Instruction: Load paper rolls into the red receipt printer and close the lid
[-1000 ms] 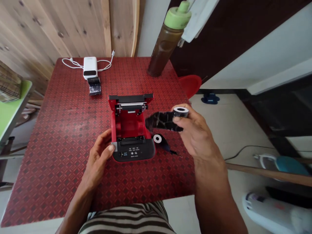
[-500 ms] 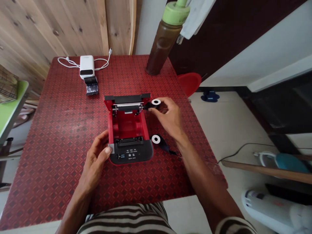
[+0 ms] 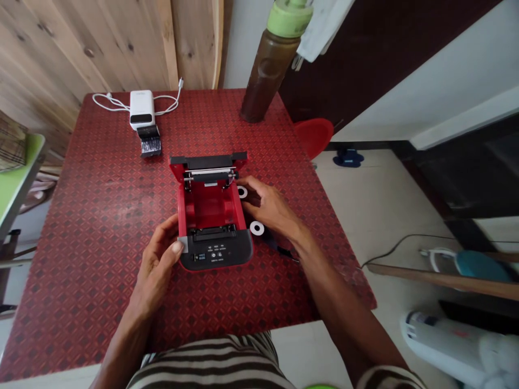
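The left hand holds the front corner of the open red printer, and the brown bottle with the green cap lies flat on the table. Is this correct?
Not fully. In the head view the brown bottle stands upright on the table; the left hand does hold the open red printer.

Light: I'm seeing soft, even daylight, brighter over the floor on the right.
Shadows: faint, under my hands.
Glare: none.
Focus: centre sharp.
Edges: wide-angle bending, corners smeared.
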A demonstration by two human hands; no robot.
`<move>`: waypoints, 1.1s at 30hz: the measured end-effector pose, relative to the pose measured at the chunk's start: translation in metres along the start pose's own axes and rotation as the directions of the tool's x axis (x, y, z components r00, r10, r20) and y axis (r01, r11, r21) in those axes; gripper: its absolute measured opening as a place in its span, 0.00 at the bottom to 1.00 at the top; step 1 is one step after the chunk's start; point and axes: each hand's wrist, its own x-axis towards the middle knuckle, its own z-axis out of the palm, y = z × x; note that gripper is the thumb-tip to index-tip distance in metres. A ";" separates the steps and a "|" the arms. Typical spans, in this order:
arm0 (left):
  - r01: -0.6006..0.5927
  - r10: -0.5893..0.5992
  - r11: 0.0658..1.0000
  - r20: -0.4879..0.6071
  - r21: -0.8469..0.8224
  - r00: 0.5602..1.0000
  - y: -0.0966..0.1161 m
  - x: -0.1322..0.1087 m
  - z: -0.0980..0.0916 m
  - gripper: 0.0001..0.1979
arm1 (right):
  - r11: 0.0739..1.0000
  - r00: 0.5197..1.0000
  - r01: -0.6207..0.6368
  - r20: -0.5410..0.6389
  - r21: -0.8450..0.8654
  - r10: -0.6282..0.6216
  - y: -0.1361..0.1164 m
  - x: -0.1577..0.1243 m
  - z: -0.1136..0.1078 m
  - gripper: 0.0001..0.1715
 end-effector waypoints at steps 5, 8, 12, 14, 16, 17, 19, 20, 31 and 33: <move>0.000 0.000 1.000 0.004 0.001 1.000 -0.001 0.000 -0.001 0.32 | 0.999 1.000 -0.009 0.021 0.037 0.008 -0.001 -0.006 -0.006 0.32; 0.000 0.000 1.000 0.006 -0.013 1.000 -0.002 0.000 -0.001 0.31 | 0.997 0.998 -0.044 -0.046 0.068 0.047 0.004 -0.018 -0.017 0.30; 0.005 -0.005 1.000 0.018 -0.008 1.000 -0.003 0.000 -0.003 0.32 | 0.993 0.985 -0.118 -0.129 0.015 0.119 0.009 -0.050 -0.029 0.12; -0.002 0.002 1.000 0.014 0.004 1.000 -0.003 0.000 -0.003 0.31 | 0.990 0.984 -0.143 -0.109 0.009 0.143 0.009 -0.068 -0.028 0.09; -0.005 0.005 1.000 0.012 0.001 1.000 -0.003 0.000 -0.003 0.30 | 0.988 0.984 -0.152 -0.089 0.019 0.153 0.007 -0.082 -0.022 0.11; -0.004 0.004 1.000 0.014 -0.003 1.000 -0.004 0.000 -0.003 0.30 | 0.989 0.985 -0.148 -0.087 0.027 0.150 0.006 -0.087 -0.017 0.14; -0.005 0.006 1.000 0.020 -0.016 1.000 -0.004 0.000 -0.003 0.30 | 0.991 0.986 -0.130 -0.095 0.042 0.133 0.004 -0.091 -0.007 0.17; -0.006 0.007 1.000 0.022 -0.020 1.000 -0.004 0.000 -0.002 0.30 | 0.992 0.987 -0.119 -0.100 0.047 0.123 0.002 -0.090 -0.002 0.17; -0.008 0.010 0.999 0.037 -0.036 0.999 -0.002 -0.001 -0.001 0.30 | 0.994 0.972 -0.102 -0.211 0.041 0.108 -0.013 -0.098 -0.014 0.16; 0.002 -0.001 0.999 0.020 -0.035 1.000 0.001 -0.002 0.002 0.30 | 0.995 0.981 -0.073 -0.175 0.066 0.084 -0.035 -0.102 -0.034 0.17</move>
